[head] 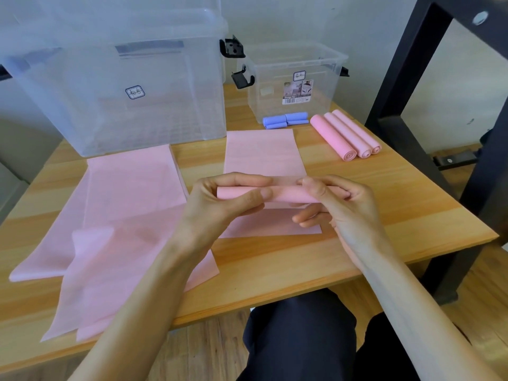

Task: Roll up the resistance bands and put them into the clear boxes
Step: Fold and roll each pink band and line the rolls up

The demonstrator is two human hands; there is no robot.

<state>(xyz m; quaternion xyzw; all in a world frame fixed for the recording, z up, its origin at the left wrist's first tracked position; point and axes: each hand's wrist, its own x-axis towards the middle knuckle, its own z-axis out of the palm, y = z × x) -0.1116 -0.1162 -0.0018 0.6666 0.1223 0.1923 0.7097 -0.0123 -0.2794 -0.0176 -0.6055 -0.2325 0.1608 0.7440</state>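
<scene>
Two bare forearms reach forward from the bottom of the frame and converge at its centre. The left hand (220,200) is turned palm inward, its fingers curled over the top of a partly rolled pink band (286,195) and its thumb pressed along the front of the roll. The right hand (338,204) grips the opposite end, thumb raised on top, index and middle fingers wrapped over the far side, the remaining fingers tucked loosely beneath. Both wrists are bent slightly inward, knuckles facing each other across the roll. The person's lap, in dark trousers, shows between the forearms at the lower edge.
</scene>
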